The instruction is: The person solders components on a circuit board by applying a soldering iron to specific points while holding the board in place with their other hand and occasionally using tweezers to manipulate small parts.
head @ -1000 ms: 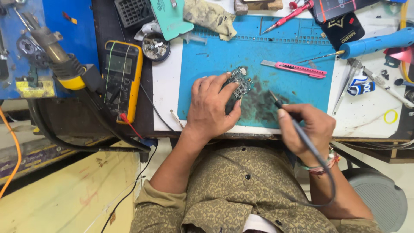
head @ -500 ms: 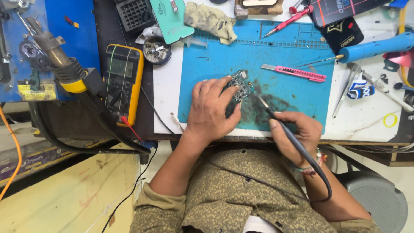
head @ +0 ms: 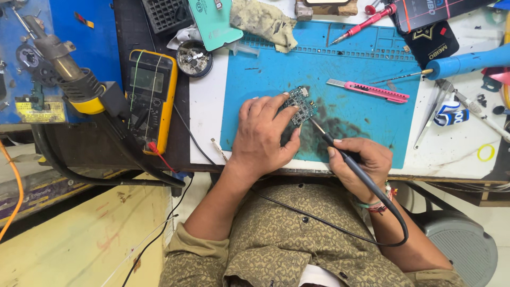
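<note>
From the head view, my left hand (head: 260,135) pins the small circuit board (head: 300,104) flat on the blue mat (head: 361,64) on the counter. My right hand (head: 360,162), closed around the soldering iron (head: 340,154), has swung its tip in from the right to the board's edge, so soldering seems under way.

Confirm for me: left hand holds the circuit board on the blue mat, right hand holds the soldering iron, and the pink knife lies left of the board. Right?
Not quite. The head view shows the pink knife to the right of the circuit board, not left. The rest stands: the left hand holds the board on the blue mat, and the right hand holds the soldering iron.
</note>
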